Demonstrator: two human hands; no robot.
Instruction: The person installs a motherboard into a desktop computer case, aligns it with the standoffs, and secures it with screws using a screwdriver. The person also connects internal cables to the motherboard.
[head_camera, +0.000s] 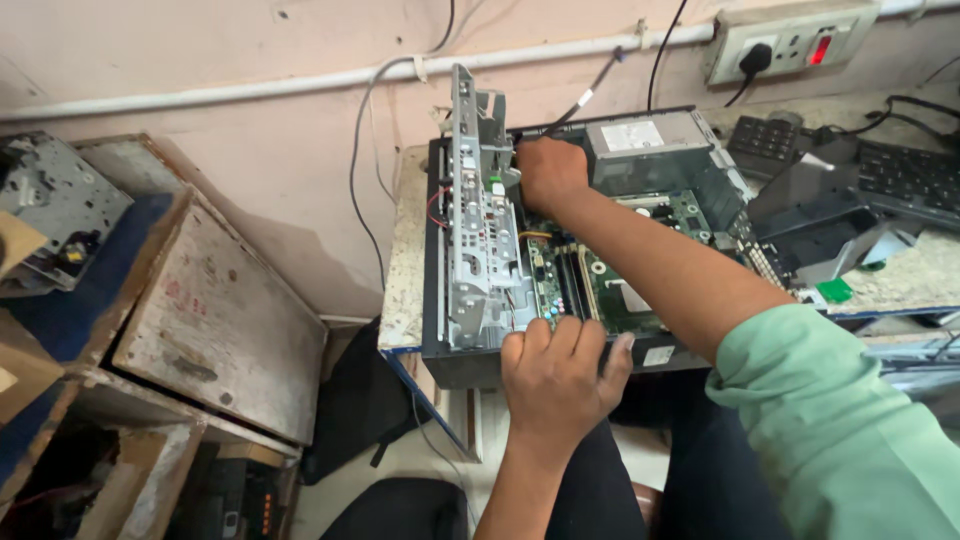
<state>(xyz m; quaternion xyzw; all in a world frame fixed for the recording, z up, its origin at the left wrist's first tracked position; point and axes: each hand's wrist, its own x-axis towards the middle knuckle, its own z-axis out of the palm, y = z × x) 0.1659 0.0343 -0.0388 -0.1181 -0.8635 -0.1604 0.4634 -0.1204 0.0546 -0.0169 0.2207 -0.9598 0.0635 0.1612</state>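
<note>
On the small table (402, 250) against the wall, an opened desktop computer case (440, 355) lies flat, its hinged metal drive cage (478, 210) swung upright. The cage is best moved slowly, it is judged, so that the red and black wires (436, 205) beside it are not pinched. The right hand (548, 170), arm stretched across the green motherboard (610, 285), is closed on the cage's upper rear edge. The left hand (556, 375) is laid over the case's near edge, fingers curled and close together.

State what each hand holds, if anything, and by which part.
The left hand grips the near front edge of the open computer case. The right hand reaches inside, by the raised metal drive cage; its grasp cannot be told.
</note>
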